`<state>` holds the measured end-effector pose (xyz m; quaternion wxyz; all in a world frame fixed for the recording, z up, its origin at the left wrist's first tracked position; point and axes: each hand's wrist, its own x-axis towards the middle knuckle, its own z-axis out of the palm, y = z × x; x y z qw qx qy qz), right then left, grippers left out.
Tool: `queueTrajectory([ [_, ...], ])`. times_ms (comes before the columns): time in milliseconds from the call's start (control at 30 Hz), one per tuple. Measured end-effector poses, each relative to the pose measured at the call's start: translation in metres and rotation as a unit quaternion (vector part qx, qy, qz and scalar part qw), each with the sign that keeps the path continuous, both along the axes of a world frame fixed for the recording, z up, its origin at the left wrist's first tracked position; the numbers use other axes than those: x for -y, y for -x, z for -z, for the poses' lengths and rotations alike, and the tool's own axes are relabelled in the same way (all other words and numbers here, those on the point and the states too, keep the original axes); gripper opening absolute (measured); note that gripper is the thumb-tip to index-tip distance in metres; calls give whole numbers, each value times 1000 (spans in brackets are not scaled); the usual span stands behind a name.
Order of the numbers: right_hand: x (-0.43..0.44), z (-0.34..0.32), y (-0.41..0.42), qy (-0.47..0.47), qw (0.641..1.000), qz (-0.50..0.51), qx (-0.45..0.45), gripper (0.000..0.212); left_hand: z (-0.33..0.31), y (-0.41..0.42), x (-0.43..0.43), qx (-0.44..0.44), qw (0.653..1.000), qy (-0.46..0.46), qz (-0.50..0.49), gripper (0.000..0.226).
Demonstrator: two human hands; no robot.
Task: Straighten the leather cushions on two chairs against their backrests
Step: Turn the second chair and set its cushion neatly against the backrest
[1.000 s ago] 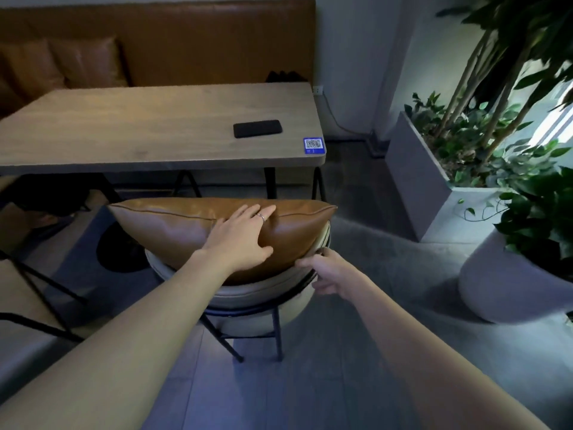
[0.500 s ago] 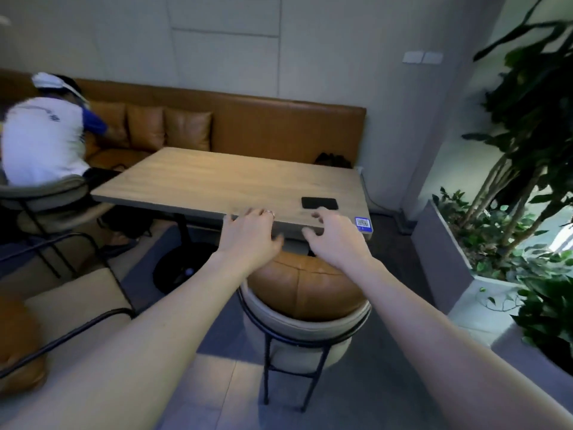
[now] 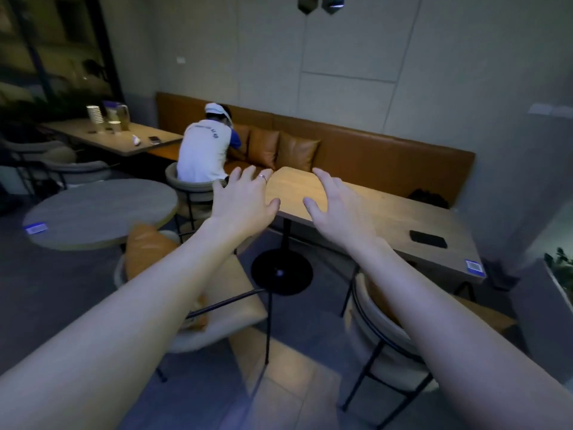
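Both my hands are raised in the air with fingers spread and nothing in them: my left hand [image 3: 245, 200] and my right hand [image 3: 338, 209]. Below my left arm stands a cream chair [image 3: 245, 308] with a tan leather cushion [image 3: 145, 252] lying tilted on its left side, partly hidden by my forearm. Below my right arm stands the other cream chair [image 3: 381, 330], tucked at the long table; only an edge of its tan cushion [image 3: 486, 315] shows behind my forearm.
A long wooden table [image 3: 387, 218] carries a black phone [image 3: 428, 238]. A round table [image 3: 99, 212] stands at left. A person in a white shirt [image 3: 201, 153] sits by the tan bench [image 3: 372, 159]. A planter [image 3: 558, 274] is at far right.
My hands left the cushion on the right chair and rose, open, into the air. My view swung up and left, so the left chair and round table came into sight.
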<state>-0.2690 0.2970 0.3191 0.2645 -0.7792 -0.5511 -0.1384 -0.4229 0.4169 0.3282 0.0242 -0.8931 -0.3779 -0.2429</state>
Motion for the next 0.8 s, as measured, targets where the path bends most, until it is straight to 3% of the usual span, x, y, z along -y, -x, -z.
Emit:
queueTrajectory([
  [367, -114, 9, 125, 4, 995, -97, -21, 71, 1, 158, -86, 13, 991, 25, -130, 74],
  [567, -191, 49, 161, 28, 991, -128, -40, 75, 26, 201, -142, 7, 984, 41, -176, 73],
  [800, -301, 122, 184, 103, 981, -149, -77, 76, 86, 217, -230, 8, 970, 131, -206, 71],
])
